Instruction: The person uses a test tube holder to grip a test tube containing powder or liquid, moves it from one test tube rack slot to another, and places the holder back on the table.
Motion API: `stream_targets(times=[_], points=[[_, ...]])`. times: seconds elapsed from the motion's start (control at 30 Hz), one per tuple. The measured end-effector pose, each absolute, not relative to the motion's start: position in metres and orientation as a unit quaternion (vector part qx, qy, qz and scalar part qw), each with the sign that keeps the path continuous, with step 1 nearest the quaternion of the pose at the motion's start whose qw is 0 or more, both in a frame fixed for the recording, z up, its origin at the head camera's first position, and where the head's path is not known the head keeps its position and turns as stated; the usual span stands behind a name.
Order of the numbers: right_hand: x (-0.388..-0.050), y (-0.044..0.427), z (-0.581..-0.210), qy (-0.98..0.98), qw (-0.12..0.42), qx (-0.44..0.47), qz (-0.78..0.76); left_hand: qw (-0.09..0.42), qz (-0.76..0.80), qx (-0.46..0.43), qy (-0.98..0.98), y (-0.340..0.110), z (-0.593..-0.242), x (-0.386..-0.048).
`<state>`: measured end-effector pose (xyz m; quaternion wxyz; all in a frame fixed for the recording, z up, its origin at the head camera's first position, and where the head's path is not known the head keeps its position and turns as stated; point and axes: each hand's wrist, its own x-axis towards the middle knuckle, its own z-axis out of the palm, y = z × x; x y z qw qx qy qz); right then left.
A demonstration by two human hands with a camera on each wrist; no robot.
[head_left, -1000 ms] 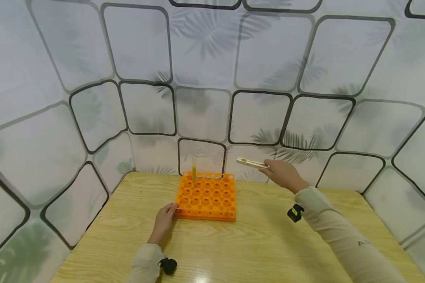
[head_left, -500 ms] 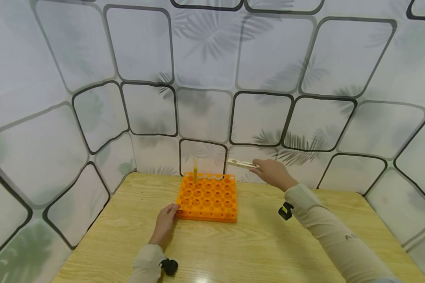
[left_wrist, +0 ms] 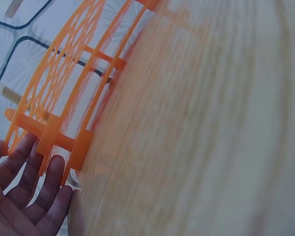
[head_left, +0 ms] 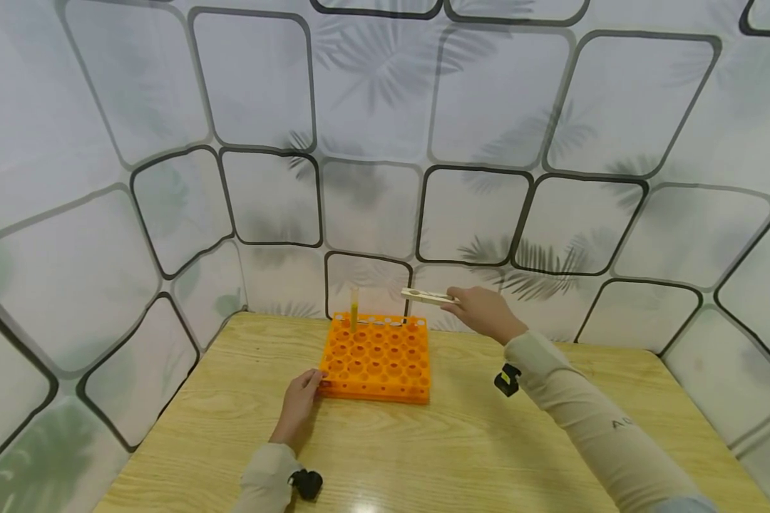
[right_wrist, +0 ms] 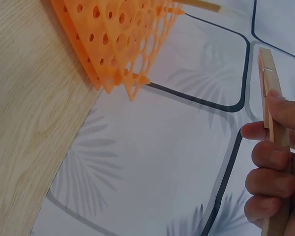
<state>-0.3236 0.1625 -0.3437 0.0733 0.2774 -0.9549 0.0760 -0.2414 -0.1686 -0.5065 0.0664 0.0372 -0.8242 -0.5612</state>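
An orange plastic test tube rack (head_left: 375, 365) with rows of round holes stands on the table. One clear test tube (head_left: 354, 313) with yellow liquid is upright in a hole near its back left corner. My left hand (head_left: 300, 399) holds the rack's front left corner, thumb at the top and fingers (left_wrist: 51, 179) against the side in the left wrist view. Above the table, right of the rack's back, my right hand (head_left: 485, 312) grips a wooden test tube holder (head_left: 422, 296) by its handle. Its tip points left toward the tube, apart from it, with nothing visible in its jaws.
The wood-grain table (head_left: 488, 442) runs back to a patterned cloth wall (head_left: 372, 206), close behind the rack. Another cloth side (head_left: 135, 299) rises along the table's left edge. A black wrist camera (head_left: 507, 380) sits on the right sleeve.
My right hand has moved left with the test tube holder, bringing its tip nearer the test tube. The left hand, the rack and the tube have stayed in place.
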Motion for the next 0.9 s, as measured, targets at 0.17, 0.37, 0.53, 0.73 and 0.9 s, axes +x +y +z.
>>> stream_targets(times=[0.17, 0.37, 0.53, 0.73, 0.9], points=[[-0.325, 0.155, -0.344, -0.954, 0.072, 0.282, 0.074, 0.067, -0.57, 0.039, -0.818, -0.168, -0.506, -0.241], [-0.326, 0.145, -0.343, -0.954, 0.068, 0.282, 0.072, 0.059, -0.589, 0.039, -0.805, -0.166, -0.505, -0.239], [-0.329, 0.137, -0.345, -0.954, 0.071, 0.284, 0.065, 0.062, -0.584, 0.04, -0.809, -0.167, -0.506, -0.239], [-0.335, 0.13, -0.348, -0.951, 0.079, 0.292, 0.068, 0.061, -0.585, 0.041, -0.807, -0.166, -0.506, -0.238], [-0.338, 0.124, -0.347, -0.947, 0.098, 0.296, 0.074, 0.058, -0.587, 0.047, -0.806, -0.165, -0.504, -0.239]])
